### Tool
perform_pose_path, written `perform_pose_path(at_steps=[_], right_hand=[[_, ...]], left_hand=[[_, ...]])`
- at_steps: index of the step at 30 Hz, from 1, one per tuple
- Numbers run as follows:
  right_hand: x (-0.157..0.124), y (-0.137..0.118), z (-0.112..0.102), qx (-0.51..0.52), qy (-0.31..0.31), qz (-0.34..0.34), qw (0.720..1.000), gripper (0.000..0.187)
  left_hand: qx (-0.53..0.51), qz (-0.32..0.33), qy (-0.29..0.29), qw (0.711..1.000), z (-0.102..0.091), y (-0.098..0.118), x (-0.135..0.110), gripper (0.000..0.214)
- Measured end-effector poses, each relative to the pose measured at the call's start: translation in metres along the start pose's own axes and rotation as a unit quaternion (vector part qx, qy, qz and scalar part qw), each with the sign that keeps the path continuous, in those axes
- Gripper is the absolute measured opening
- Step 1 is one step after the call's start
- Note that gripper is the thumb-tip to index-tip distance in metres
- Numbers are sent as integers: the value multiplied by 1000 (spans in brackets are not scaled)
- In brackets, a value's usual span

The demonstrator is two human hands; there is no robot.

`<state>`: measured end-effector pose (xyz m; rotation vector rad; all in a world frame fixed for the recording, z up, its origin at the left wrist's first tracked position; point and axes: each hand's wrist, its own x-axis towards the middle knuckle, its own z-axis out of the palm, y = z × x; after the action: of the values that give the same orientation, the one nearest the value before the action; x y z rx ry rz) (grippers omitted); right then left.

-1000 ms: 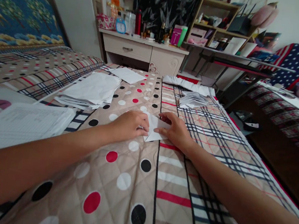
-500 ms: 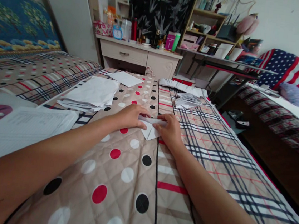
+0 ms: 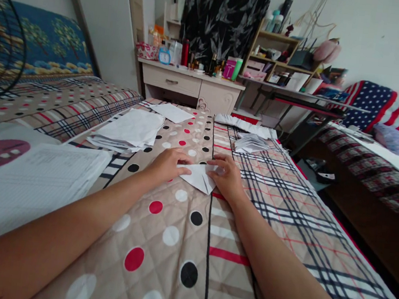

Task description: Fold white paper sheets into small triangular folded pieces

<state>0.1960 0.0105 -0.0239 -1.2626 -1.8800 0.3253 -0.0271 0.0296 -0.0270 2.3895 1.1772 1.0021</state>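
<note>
A folded white paper point(image 3: 198, 176) lies on the quilted bedspread point(image 3: 174, 242), shaped like a downward-pointing triangle. My left hand point(image 3: 167, 163) presses its left edge with curled fingers. My right hand point(image 3: 228, 174) holds down its right edge, fingers bent over the top corner. Both hands rest on the bed, the paper between them.
A stack of white sheets point(image 3: 128, 129) lies to the left, a single sheet point(image 3: 172, 112) farther back, and a pile of folded papers point(image 3: 250, 143) to the right. A printed page point(image 3: 34, 174) lies near left. A dresser point(image 3: 192, 82), shelves and a second bed point(image 3: 382, 156) stand beyond.
The paper has gone from a narrow folded strip with a small flap to a wider flat triangle. Both hands stay on its edges; the camera has tilted slightly upward.
</note>
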Motion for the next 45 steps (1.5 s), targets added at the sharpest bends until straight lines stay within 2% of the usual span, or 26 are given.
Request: perform_pose_path(at_steps=[5, 8, 13, 17, 21, 24, 26, 27, 29, 31, 35, 39, 45], right_hand=[[1, -1, -2, 2, 19, -18, 1000, 14], [0, 0, -4, 14, 10, -18, 1000, 12], [0, 1, -6, 66, -53, 95, 992, 19], [1, 3, -15, 79, -80, 112, 987, 13], [2, 3, -22, 57, -81, 128, 987, 34], [2, 6, -19, -17, -77, 127, 989, 32], [2, 10, -16, -58, -60, 80, 993, 22], [2, 12, -15, -74, -50, 52, 995, 26], [3, 15, -14, -98, -41, 6, 994, 49], [4, 16, -16, -114, -60, -2, 992, 63], [7, 13, -22, -120, -103, 46, 986, 65], [11, 9, -27, -109, -137, 104, 979, 56], [15, 10, -35, -15, -200, 146, 969, 22]], left_hand=[[40, 17, 23, 999, -1, 6, -1, 25], [53, 42, 28, 997, -3, 10, -2, 30], [95, 106, 15, 990, -7, 17, -4, 7], [111, 142, -18, 983, -10, 22, -7, 7], [104, 151, -55, 981, -11, 27, -9, 17], [73, 118, -68, 988, -7, 29, -9, 24], [51, 77, -68, 993, -3, 30, -9, 19], [46, 58, -63, 995, -2, 29, -9, 15], [54, 34, -42, 997, 0, 28, -8, 12], [76, 22, -19, 997, 1, 25, -7, 27], [72, -22, -20, 997, 1, 18, -6, 64], [31, -65, -37, 997, 2, 15, -4, 74], [-25, -125, -58, 990, -3, 20, -4, 83]])
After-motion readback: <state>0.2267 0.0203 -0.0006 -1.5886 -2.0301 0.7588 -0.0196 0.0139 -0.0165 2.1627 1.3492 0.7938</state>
